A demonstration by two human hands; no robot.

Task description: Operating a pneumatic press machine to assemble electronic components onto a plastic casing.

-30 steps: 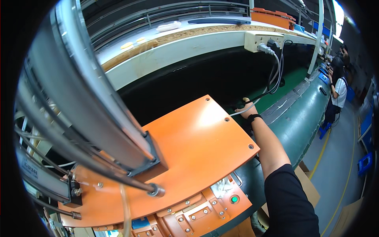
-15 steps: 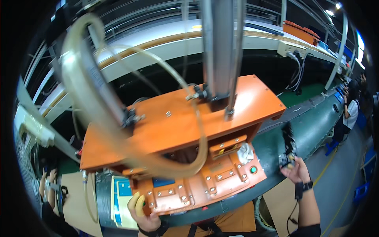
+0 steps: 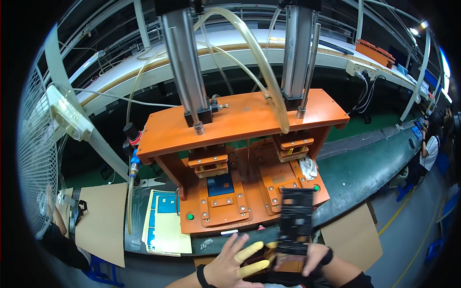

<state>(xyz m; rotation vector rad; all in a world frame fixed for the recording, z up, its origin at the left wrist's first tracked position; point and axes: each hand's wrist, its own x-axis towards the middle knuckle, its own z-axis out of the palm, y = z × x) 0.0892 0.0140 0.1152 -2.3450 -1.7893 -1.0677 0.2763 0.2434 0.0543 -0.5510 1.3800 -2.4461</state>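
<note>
A black rectangular panel [image 3: 295, 218] with a glossy, patterned face stands upright before the orange press [image 3: 240, 115]. My right hand [image 3: 313, 259] grips it by its lower end. To its left, my left hand [image 3: 235, 265] is open with fingers spread, apart from the panel's face, and yellow finger cots cover two fingers. Something dark between the two hands is partly hidden. In the press's left fixture lies a blue sheet [image 3: 220, 185]; the right fixture [image 3: 278, 180] shows bare orange plates. Green buttons sit at the press's left [image 3: 190, 217] and right [image 3: 316, 188].
Two metal cylinders [image 3: 185, 67] with clear hoses rise from the press. Yellow sheets with blue pieces [image 3: 168, 225] lie to its left, beside cardboard [image 3: 101, 221]. A white cloth [image 3: 308, 168] sits at its right. People work at both far sides, and a fan [image 3: 41, 144] stands left.
My left hand has come off the left green button and moved right, fingers spreading. My right hand has brought the black panel leftward to the front of the press. The view has shifted.
</note>
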